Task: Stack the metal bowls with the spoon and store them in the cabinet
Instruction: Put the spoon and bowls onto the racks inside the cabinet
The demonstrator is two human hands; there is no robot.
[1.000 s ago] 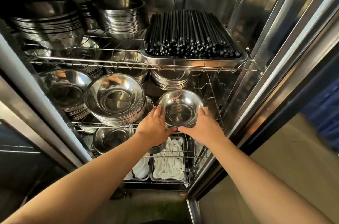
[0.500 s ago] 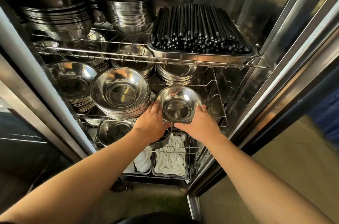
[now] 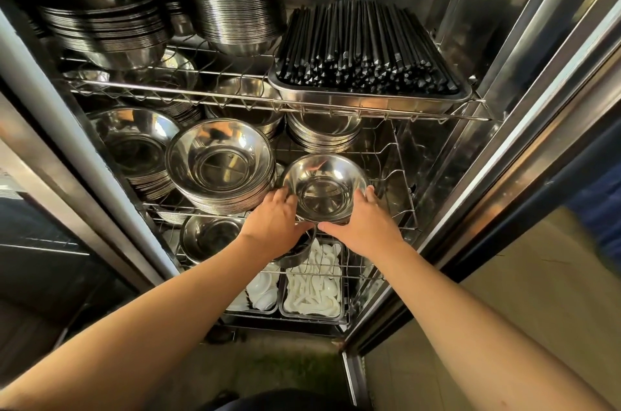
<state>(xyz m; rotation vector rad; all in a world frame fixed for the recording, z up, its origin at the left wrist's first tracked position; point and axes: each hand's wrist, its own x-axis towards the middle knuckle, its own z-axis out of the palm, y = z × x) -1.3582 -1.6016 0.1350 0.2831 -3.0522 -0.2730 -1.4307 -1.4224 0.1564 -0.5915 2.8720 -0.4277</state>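
Small metal bowls [image 3: 324,192], nested in a short stack, sit near the middle of the frame, a bit to the right. They are at the front right of the cabinet's middle wire shelf [image 3: 400,175]. I cannot tell if the stack rests on the wires or is held just above them. No spoon shows inside the top bowl.

Both hands hold the stack. The left hand [image 3: 274,225] wraps its fingers [image 3: 280,197] around the left side. The right hand [image 3: 364,225] wraps its fingers [image 3: 369,192] around the right side. The thumbs almost meet under the front of the stack. Both bare arms reach up from the bottom corners of the frame.

Just left of the small bowls stands a tall stack of bigger bowls [image 3: 220,163], very close to the left hand. Another big bowl stack [image 3: 134,148] is farther left. More bowl stacks [image 3: 322,133] sit behind, under the top shelf.

On the top shelf, upper right, a metal tray [image 3: 369,101] is full of black chopsticks [image 3: 363,44]. In the upper left are thick stacks of shiny bowls [image 3: 238,13] and plates [image 3: 104,27].

Below the hands, on the lowest shelf, a metal bowl [image 3: 208,235] sits on the left. Two trays hold white spoons [image 3: 314,289], low in the middle of the frame.

The cabinet's shiny metal frame [image 3: 504,155] runs down the right side.
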